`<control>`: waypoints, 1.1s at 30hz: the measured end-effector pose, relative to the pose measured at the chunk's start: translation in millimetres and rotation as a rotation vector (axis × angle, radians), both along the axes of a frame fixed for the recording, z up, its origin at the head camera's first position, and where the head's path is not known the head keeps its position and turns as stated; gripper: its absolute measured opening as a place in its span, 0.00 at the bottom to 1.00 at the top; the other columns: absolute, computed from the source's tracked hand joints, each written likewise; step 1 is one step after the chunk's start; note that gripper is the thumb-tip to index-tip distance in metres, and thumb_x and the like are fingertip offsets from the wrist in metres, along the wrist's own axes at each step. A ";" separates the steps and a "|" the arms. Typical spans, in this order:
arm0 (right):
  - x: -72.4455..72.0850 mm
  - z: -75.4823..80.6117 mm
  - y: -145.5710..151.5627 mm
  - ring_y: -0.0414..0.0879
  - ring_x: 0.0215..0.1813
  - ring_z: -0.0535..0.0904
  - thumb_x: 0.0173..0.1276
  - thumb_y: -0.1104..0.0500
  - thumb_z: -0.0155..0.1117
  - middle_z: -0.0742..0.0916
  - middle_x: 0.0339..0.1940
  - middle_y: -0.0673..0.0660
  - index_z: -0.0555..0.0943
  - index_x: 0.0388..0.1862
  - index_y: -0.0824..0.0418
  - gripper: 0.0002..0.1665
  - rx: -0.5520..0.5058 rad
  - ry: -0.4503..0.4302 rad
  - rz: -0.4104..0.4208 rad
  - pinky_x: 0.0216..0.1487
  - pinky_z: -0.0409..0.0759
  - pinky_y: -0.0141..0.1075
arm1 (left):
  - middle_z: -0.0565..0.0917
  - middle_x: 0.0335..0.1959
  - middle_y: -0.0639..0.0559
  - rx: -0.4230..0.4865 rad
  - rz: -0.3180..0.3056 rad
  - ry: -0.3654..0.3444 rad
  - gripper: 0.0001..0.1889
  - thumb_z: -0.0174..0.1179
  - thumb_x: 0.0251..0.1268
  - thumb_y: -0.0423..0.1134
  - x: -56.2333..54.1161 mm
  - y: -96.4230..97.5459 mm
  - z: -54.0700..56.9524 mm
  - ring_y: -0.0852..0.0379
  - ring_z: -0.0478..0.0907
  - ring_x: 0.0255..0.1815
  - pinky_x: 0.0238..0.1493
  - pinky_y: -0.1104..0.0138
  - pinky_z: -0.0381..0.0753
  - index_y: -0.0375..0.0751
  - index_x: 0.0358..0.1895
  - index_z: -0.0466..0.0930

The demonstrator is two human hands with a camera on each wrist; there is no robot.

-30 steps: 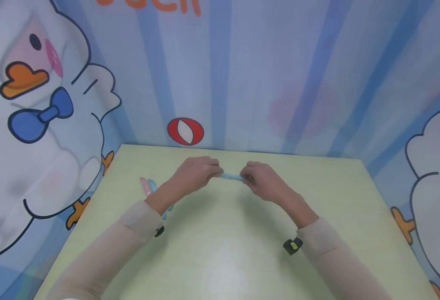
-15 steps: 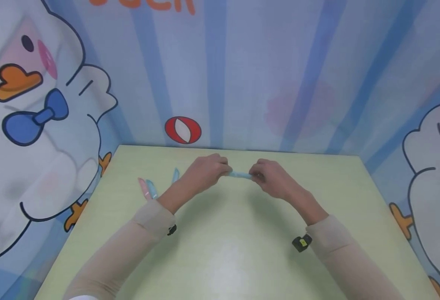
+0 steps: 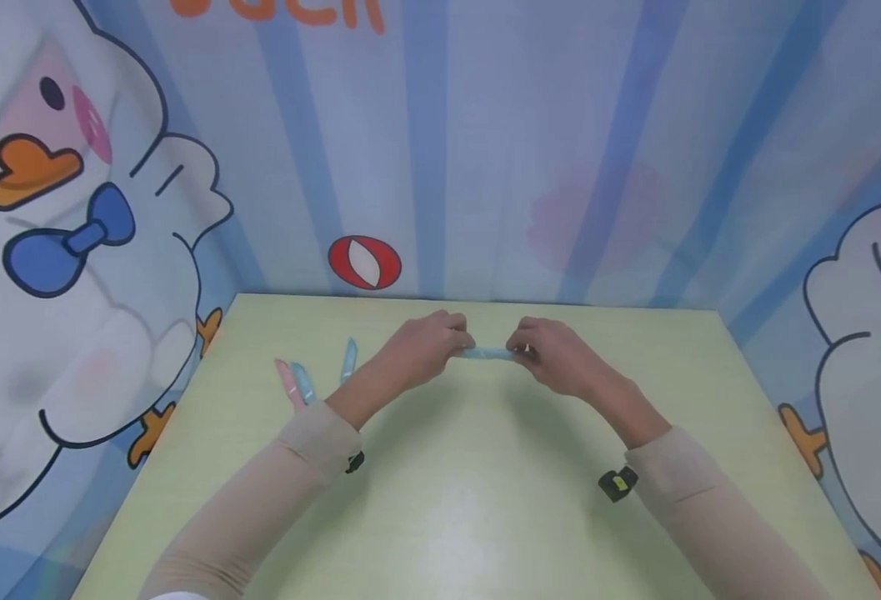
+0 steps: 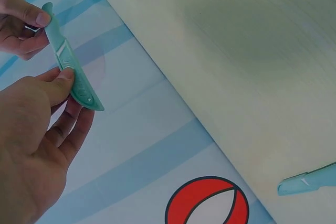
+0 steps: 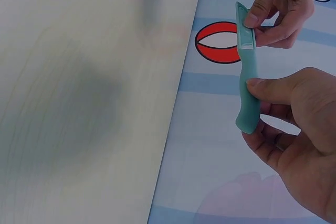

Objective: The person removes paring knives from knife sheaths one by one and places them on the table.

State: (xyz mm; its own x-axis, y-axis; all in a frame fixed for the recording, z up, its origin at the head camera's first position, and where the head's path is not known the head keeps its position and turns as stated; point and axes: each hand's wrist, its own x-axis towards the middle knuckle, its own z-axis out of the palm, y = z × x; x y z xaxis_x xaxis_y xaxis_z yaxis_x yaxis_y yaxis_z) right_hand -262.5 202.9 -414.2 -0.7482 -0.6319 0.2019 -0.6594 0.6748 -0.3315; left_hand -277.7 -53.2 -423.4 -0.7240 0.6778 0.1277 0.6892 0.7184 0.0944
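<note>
A light teal paring knife (image 3: 488, 353) in a matching blade cover (image 4: 84, 90) is held level above the back of the table. My left hand (image 3: 425, 346) pinches the covered blade end between thumb and fingers. On the other end, my right hand (image 3: 556, 354) grips the handle (image 5: 249, 93). The cover appears fitted over the blade in both wrist views, and no bare blade shows. To the left of my left hand lie a pink knife (image 3: 287, 381), a blue knife (image 3: 302, 381) beside it, and another blue knife (image 3: 348, 360), partly hidden by my forearm.
The pale yellow-green table (image 3: 455, 500) ends at a cloth backdrop (image 3: 500, 167) printed with cartoon ducks and a red ball. A small black device (image 3: 618, 483) is at my right wrist, and another (image 3: 354, 462) at my left.
Both hands have shifted to the right with the knife between them, their grips looking the same. The blue knife that my left forearm mostly covered is now largely visible.
</note>
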 end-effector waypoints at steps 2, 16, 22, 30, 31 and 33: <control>0.7 0.9 -0.6 0.47 0.38 0.83 0.72 0.69 0.70 0.85 0.37 0.53 0.89 0.45 0.65 0.06 0.017 0.005 0.003 0.42 0.84 0.44 | 0.83 0.44 0.56 0.008 -0.006 -0.002 0.14 0.71 0.70 0.33 1.1 0.2 -0.4 0.59 0.76 0.43 0.46 0.71 0.81 0.48 0.56 0.90; 7.2 4.7 -1.9 0.47 0.35 0.78 0.71 0.69 0.72 0.83 0.32 0.50 0.88 0.41 0.63 0.04 0.130 0.047 0.009 0.42 0.82 0.45 | 0.82 0.43 0.55 -0.018 -0.024 -0.026 0.11 0.68 0.74 0.34 1.7 6.4 -5.3 0.60 0.76 0.40 0.46 0.71 0.81 0.47 0.55 0.90; 7.4 3.0 1.8 0.47 0.35 0.77 0.71 0.70 0.71 0.82 0.32 0.50 0.87 0.40 0.63 0.03 0.158 0.050 0.007 0.42 0.82 0.45 | 0.82 0.42 0.56 -0.006 -0.040 -0.038 0.10 0.67 0.75 0.34 -1.5 10.5 -9.3 0.60 0.75 0.39 0.45 0.72 0.80 0.48 0.54 0.90; 6.8 -0.8 6.4 0.47 0.35 0.76 0.72 0.70 0.70 0.82 0.33 0.51 0.86 0.41 0.63 0.04 0.185 0.049 0.003 0.40 0.81 0.44 | 0.82 0.42 0.56 0.012 -0.061 -0.023 0.10 0.67 0.74 0.34 -1.0 12.9 -12.6 0.60 0.75 0.39 0.45 0.72 0.81 0.48 0.54 0.90; 7.1 -0.8 6.7 0.47 0.35 0.76 0.72 0.70 0.70 0.82 0.34 0.51 0.86 0.41 0.63 0.04 0.186 0.043 0.000 0.41 0.81 0.44 | 0.82 0.42 0.57 0.013 -0.063 -0.024 0.10 0.67 0.75 0.34 -0.9 13.1 -12.9 0.60 0.75 0.38 0.45 0.72 0.81 0.48 0.54 0.91; 7.6 -0.9 7.2 0.47 0.35 0.77 0.72 0.70 0.69 0.82 0.34 0.51 0.86 0.41 0.63 0.04 0.185 0.033 -0.002 0.41 0.82 0.44 | 0.82 0.41 0.57 0.014 -0.068 -0.027 0.10 0.67 0.74 0.34 -0.5 13.4 -13.0 0.60 0.75 0.38 0.44 0.72 0.80 0.48 0.54 0.91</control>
State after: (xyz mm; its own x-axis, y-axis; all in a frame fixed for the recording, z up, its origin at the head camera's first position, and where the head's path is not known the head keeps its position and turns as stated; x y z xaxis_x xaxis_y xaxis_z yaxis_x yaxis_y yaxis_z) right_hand -254.9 210.1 -415.1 -0.7444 -0.6590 0.1071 -0.6664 0.7236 -0.1798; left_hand -278.2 -39.8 -436.4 -0.6800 0.7235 0.1186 0.7331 0.6688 0.1236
